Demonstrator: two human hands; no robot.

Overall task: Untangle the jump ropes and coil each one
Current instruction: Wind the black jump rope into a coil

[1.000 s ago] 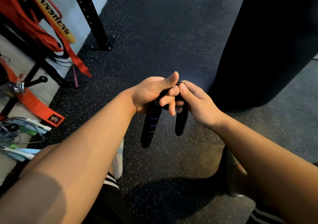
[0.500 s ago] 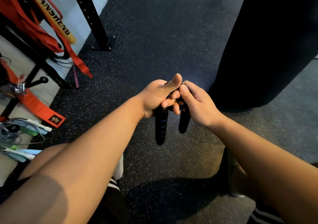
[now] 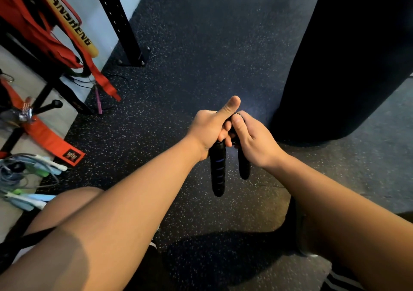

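I hold a black jump rope in front of me, above the dark speckled floor. Its two handles hang down side by side: the longer one with blue rings (image 3: 218, 170) under my left hand (image 3: 209, 127), the plain black one (image 3: 244, 164) under my right hand (image 3: 254, 139). Both hands are closed on the handle tops and a thin black cord loop (image 3: 238, 114) shows between the thumbs. The rest of the cord is hidden in my fists. A pile of blue, green and white jump ropes (image 3: 24, 179) lies at the left edge.
A large black punching bag (image 3: 348, 56) stands at the right. A black rack post (image 3: 118, 22) is bolted to the floor at upper left, with red straps (image 3: 51, 139) and a pink-handled rope (image 3: 98, 99) beside it. My knees and shoes are below.
The ringed handle has swung right, from a slant to hanging straight down next to the other handle. My hands have stayed pressed together.
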